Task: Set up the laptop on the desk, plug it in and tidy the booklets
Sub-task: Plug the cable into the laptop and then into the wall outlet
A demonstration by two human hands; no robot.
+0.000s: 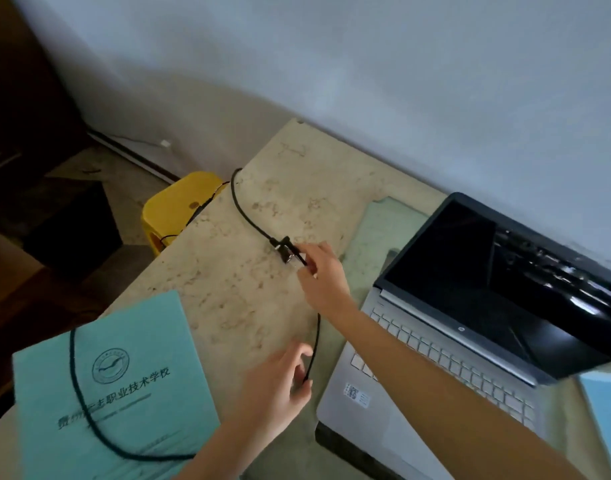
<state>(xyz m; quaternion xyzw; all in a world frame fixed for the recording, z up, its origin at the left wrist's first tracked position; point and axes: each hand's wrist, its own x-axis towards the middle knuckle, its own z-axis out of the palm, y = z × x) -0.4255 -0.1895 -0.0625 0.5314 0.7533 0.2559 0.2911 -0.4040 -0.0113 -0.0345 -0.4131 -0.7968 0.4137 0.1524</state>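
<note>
Both grips pinch the black cable: the right hand, at mid-frame, nips it between fingertips just beside a small dark block on the line, and the left hand, lower centre, nips it further along. The mottled beige worktop runs from upper centre to the bottom edge. The laptop sits open at the right, screen dark, silver keyboard partly hidden by the right forearm. A teal booklet lies at lower left, with the cable looping across its cover; another, paler one lies partly under the laptop. The cable trails off the worktop's upper edge near a yellow stool.
</note>
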